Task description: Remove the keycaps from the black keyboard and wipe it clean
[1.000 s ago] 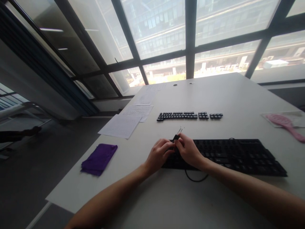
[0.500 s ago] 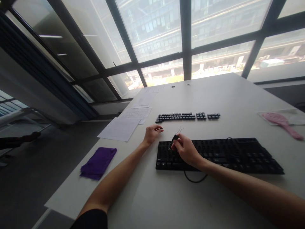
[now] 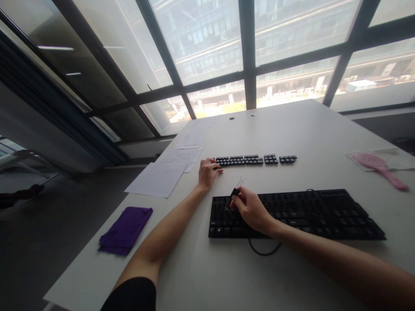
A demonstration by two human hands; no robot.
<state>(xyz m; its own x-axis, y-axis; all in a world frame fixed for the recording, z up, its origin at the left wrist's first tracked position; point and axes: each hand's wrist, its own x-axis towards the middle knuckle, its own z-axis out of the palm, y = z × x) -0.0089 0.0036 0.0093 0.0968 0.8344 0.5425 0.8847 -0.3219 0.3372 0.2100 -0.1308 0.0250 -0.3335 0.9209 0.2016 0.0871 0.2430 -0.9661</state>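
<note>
The black keyboard (image 3: 311,218) lay beneath the right hand (image 3: 253,208), which gripped a black-handled wire tool (image 3: 235,192). Beyond that grip, the left hand (image 3: 208,173) bent narrowly at the near-left end of the loose keycaps (image 3: 240,160); whether it pinched one, I couldn't tell. Many keys seemed off and lined up, with the keyboard's front row apparently fitted.

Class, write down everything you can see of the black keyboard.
The keyboard is long, black and plastic-looking, with a panel at its far right corner and pale marks on some dark keys. It lies flat on the white table, long side toward the person. A black cable loops from under its near edge. The right grip, over its left half, hides part; contact is unclear.
</note>
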